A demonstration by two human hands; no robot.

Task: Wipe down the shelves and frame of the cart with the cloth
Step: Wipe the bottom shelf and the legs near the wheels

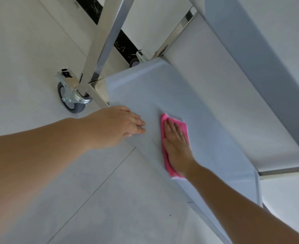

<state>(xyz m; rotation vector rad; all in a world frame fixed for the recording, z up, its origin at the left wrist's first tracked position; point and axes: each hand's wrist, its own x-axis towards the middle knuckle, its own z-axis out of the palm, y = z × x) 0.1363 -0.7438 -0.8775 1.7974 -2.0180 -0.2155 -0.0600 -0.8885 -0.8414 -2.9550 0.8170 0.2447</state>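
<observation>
The right hand (pixel 176 147) presses the pink cloth (pixel 166 155) flat onto the cart's bottom shelf (pixel 207 131), fingers straight — spreading pressure for wiping — while the left hand (pixel 117 125), open, braces the shelf's edge, likely steadying the wheeled cart.

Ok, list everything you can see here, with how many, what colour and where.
cloth: one, pink, flat on the lower shelf under the right hand
lower shelf: one, grey, centre
upper shelf: one, grey, upper right
frame post: one, shiny metal, rising from the left corner
caster wheels: two in view, grey, one at left, one further back
floor: pale tiles, with a black marbled strip
left hand: fingers straight, resting on the lower shelf's edge
right hand: flat, pressing on the cloth
</observation>
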